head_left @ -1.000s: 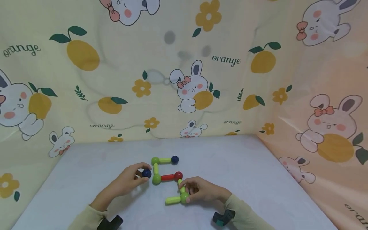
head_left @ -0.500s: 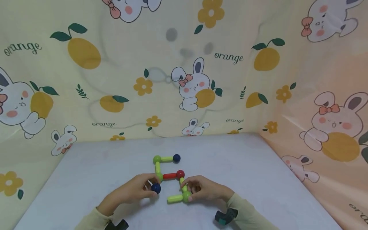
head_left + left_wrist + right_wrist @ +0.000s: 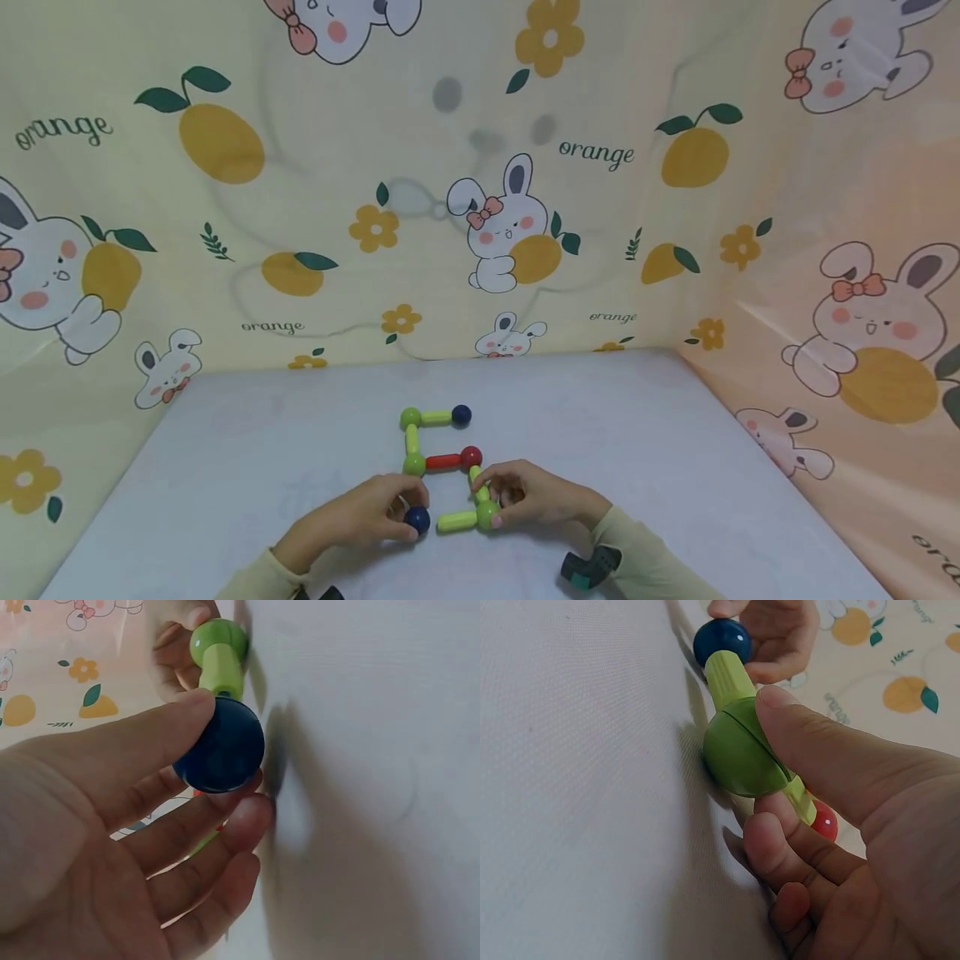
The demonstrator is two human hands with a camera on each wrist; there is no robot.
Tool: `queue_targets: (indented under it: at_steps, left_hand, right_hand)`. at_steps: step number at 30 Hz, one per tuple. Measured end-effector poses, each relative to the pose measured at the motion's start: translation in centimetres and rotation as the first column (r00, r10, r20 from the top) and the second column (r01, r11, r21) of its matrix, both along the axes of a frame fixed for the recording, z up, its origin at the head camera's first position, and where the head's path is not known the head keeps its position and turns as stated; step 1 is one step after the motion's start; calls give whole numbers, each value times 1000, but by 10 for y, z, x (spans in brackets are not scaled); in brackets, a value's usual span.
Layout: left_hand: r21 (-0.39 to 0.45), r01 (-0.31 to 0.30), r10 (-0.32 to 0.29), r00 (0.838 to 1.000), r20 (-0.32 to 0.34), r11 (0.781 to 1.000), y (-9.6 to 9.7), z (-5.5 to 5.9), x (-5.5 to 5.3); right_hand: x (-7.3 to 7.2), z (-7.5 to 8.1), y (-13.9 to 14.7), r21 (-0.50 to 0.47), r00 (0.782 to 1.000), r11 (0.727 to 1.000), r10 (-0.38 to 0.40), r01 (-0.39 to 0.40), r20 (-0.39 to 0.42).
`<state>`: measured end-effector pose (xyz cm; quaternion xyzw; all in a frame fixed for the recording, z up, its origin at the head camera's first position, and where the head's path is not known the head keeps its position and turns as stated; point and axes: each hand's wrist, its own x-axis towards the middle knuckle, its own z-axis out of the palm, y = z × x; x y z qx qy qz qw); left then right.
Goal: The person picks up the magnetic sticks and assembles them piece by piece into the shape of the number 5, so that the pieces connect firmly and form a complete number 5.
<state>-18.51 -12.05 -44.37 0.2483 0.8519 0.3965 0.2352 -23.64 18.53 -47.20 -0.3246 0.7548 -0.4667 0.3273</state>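
Note:
My left hand (image 3: 363, 512) pinches a dark blue ball (image 3: 417, 521) between thumb and fingertips. The ball is just left of the free end of a yellow-green rod (image 3: 456, 522); the head view shows a narrow gap. That rod joins a green ball (image 3: 744, 750), which my right hand (image 3: 543, 496) pinches. From there another rod (image 3: 481, 485) runs up to a red ball (image 3: 471, 457). A red rod (image 3: 444, 462) continues left to a second green ball (image 3: 414, 463). Right-hand fingers partly cover the upright rod.
The linked shape continues back through a rod (image 3: 412, 439) to a third green ball (image 3: 410, 418), then right along a rod (image 3: 436, 416) to a dark blue ball (image 3: 461, 415). Everything lies on a white table (image 3: 600, 408). A patterned cloth (image 3: 315, 192) stands behind and at the sides.
My left hand has carried the blue ball toward me and slightly right, from beside the middle-left green ball to the lower rod's end. The right hand keeps its hold with little movement.

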Motion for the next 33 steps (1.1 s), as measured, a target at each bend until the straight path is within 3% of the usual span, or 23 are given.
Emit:
queue_targets:
  at_steps: [20, 33]
  left_hand:
    - [-19, 1, -1, 1000, -16, 1000, 7, -3, 0]
    - [-4, -1, 1, 1000, -13, 1000, 7, -6, 2]
  right_hand:
    - [2, 3, 0, 28, 999, 999, -33, 34, -13]
    - [1, -2, 1, -2, 1000, 1000, 3, -3, -5]
